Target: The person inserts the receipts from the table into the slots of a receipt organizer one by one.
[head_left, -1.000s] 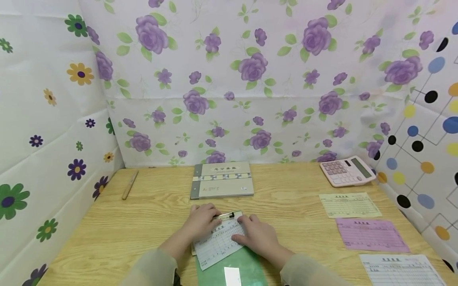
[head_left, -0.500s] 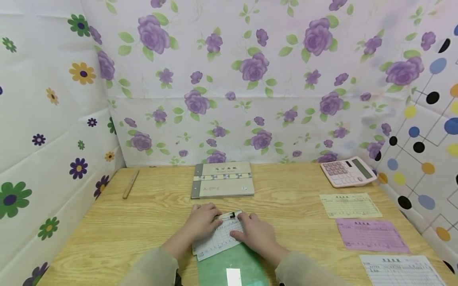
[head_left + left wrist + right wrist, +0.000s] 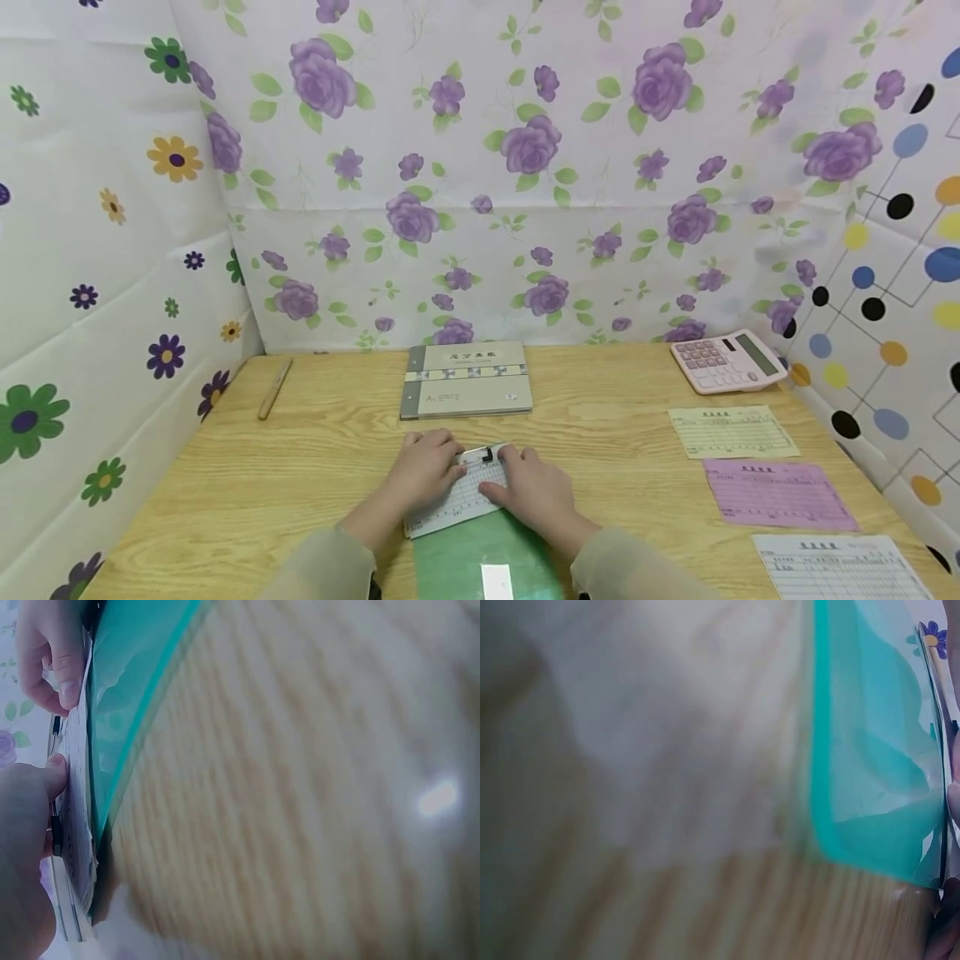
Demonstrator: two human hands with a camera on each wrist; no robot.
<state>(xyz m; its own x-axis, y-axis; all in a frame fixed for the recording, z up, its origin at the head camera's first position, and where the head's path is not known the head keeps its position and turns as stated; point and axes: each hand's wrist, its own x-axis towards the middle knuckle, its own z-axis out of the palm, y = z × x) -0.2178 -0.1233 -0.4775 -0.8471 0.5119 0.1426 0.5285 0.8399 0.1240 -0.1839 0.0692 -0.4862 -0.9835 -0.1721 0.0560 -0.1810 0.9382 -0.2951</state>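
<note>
A white printed form sheet (image 3: 461, 502) lies slanted over a green folder (image 3: 457, 558) at the table's front middle. More paper edges show under the sheet in the left wrist view. At the sheet's top runs a thin metal clip bar with a black end piece (image 3: 489, 454). My left hand (image 3: 422, 472) holds the papers' left side, its thumb near the clip bar. With the thumb on top, my right hand (image 3: 534, 490) grips their right side. The right wrist view shows mostly the folder (image 3: 877, 750); fingertips are only at its edge.
A ledger book (image 3: 467, 379) lies behind the hands. A wooden-handled tool (image 3: 275, 389) is at the left. Along the right are a pink calculator (image 3: 727, 361), a yellow form (image 3: 733, 432), a pink form (image 3: 778, 494) and another white form (image 3: 840, 567).
The top white sheet has slid up toward the clip bar, its lower edge now near the papers beneath. Both hands stay almost in place; the right thumb shifts slightly left.
</note>
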